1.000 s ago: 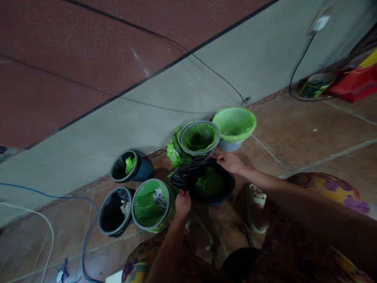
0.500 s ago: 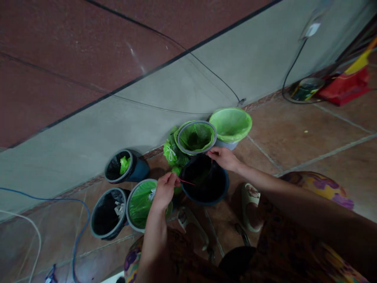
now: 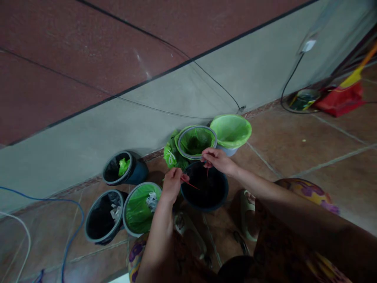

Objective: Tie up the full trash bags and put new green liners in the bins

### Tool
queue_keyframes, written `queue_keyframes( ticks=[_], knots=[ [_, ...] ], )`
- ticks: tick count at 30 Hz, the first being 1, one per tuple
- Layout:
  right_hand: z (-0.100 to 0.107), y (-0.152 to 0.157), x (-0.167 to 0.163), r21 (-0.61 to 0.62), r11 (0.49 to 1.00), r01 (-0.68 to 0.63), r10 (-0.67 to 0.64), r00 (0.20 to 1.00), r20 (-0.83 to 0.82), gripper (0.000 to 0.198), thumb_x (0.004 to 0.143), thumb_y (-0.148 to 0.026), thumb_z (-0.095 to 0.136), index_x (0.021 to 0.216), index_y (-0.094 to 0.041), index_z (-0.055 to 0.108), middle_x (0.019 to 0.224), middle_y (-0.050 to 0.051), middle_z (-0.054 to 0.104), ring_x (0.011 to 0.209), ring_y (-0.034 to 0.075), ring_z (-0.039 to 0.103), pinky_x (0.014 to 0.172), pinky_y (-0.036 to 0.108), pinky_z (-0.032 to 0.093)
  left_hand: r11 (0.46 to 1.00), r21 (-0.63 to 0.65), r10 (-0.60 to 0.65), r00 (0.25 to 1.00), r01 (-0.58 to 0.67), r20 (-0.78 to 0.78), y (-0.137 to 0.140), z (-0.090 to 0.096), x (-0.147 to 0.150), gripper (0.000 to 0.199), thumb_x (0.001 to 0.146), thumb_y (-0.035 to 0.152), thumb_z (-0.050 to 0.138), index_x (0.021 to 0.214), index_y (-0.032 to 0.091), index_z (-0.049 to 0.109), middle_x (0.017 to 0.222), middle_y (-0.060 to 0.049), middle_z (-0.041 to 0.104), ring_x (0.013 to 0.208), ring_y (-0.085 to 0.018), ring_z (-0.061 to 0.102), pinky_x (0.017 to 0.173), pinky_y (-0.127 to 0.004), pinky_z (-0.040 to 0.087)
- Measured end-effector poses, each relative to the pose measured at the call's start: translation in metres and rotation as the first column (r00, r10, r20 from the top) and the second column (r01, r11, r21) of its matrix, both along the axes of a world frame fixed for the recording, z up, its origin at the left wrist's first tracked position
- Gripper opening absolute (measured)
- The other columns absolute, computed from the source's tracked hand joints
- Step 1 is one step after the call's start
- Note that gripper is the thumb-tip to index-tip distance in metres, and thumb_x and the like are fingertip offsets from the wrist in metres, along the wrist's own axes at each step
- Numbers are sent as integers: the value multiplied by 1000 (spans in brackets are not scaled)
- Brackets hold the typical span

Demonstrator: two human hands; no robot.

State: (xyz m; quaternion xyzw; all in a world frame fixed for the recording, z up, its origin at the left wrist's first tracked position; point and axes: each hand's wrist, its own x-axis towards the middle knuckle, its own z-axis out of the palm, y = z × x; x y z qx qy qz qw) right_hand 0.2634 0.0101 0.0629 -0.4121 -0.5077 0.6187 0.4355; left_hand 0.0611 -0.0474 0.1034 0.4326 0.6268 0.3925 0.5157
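Observation:
My left hand [image 3: 172, 184] is closed in a pinch on a thin red string [image 3: 192, 184], whose loose end sticks out to the right. Across from it, my right hand [image 3: 217, 159] also pinches red string [image 3: 207, 171], with a short end hanging down. Both hands are over the dark bin [image 3: 223, 198], which has a black inside. Whether the two red ends belong to one piece I cannot tell. Just behind my right hand stands a bin with a grey rim and green liner [image 3: 196, 130]. A tied green bag [image 3: 171, 154] lies beside that bin.
Left of me stand a green-lined bin [image 3: 137, 220] with white scraps, a black-lined bin [image 3: 98, 224] and a tipped bin [image 3: 138, 173]. A light green-lined bin [image 3: 231, 131] is by the wall. A blue hose [image 3: 70, 236] lies left; a red dustpan [image 3: 341, 100] sits far right.
My hands have come closer together, the left moving right and the right moving slightly left. Both still pinch red string. The view has shifted a little.

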Motion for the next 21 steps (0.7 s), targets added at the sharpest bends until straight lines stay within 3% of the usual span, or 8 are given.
queue_keyframes(
  ticks=[2, 4, 7, 10, 13, 16, 19, 21],
  knots=[
    [1, -1, 0, -1, 1000, -11, 11, 999, 41, 32, 83, -48, 67, 99, -20, 64, 75, -2, 64, 54, 8, 59, 51, 21, 49, 996, -83, 18, 994, -9, 104, 0, 2, 3, 35, 79, 51, 65, 85, 17, 60, 61, 3, 61, 55, -12, 61, 62, -28, 52],
    [2, -4, -3, 31, 994, -105, 102, 991, 80, 37, 84, -42, 66, 114, -21, 64, 78, -2, 65, 55, 8, 58, 52, 22, 50, 991, -123, -40, 987, 59, 155, 3, 4, 6, 36, 79, 50, 65, 95, 17, 62, 62, 4, 60, 48, -10, 55, 54, -25, 49],
    [-4, -14, -11, 12, 947, -321, 317, 940, 127, 52, 80, -36, 70, 128, -22, 56, 78, -4, 64, 56, 9, 56, 51, 23, 49, 983, -76, -171, 985, 169, -18, 10, 6, 10, 26, 84, 41, 57, 81, 16, 64, 59, 3, 59, 42, -7, 45, 46, -21, 38],
    [-20, -29, -26, -92, 869, -486, 493, 836, 240, 52, 72, -31, 78, 118, -19, 56, 72, -5, 63, 51, 9, 53, 46, 22, 44, 950, 18, -293, 913, 310, -282, 16, 9, 15, 31, 86, 32, 52, 60, 17, 59, 54, 2, 58, 47, -8, 47, 49, -21, 35],
    [-36, -42, -40, -139, 876, -462, 481, 812, 332, 26, 79, -38, 71, 90, -19, 57, 62, -4, 57, 45, 10, 50, 44, 23, 40, 907, 79, -376, 879, 414, -293, 19, 11, 19, 32, 87, 35, 53, 62, 18, 62, 55, 2, 61, 52, -10, 52, 55, -21, 38],
    [-44, -43, -44, -164, 900, -405, 436, 839, 326, 32, 92, -49, 52, 78, -20, 56, 56, -3, 54, 44, 10, 49, 44, 23, 37, 946, 125, -247, 915, 299, -321, 22, 10, 14, 33, 89, 38, 51, 66, 19, 64, 58, 2, 62, 55, -11, 53, 59, -22, 40],
    [-42, -33, -38, -151, 925, -349, 379, 872, 309, 42, 91, -59, 49, 79, -19, 58, 54, -3, 54, 42, 9, 46, 43, 22, 34, 984, 164, 6, 892, 76, -453, 26, 1, 7, 27, 91, 30, 49, 72, 19, 65, 71, -2, 68, 70, -15, 61, 70, -25, 45],
    [-37, -24, -31, -119, 946, -300, 322, 901, 291, 47, 88, -64, 50, 80, -19, 59, 54, -4, 54, 42, 9, 45, 43, 23, 33, 989, 144, 36, 883, 36, -469, 26, -11, 7, 23, 88, 18, 46, 80, 19, 67, 82, -5, 72, 82, -17, 65, 79, -27, 47]
  ],
)
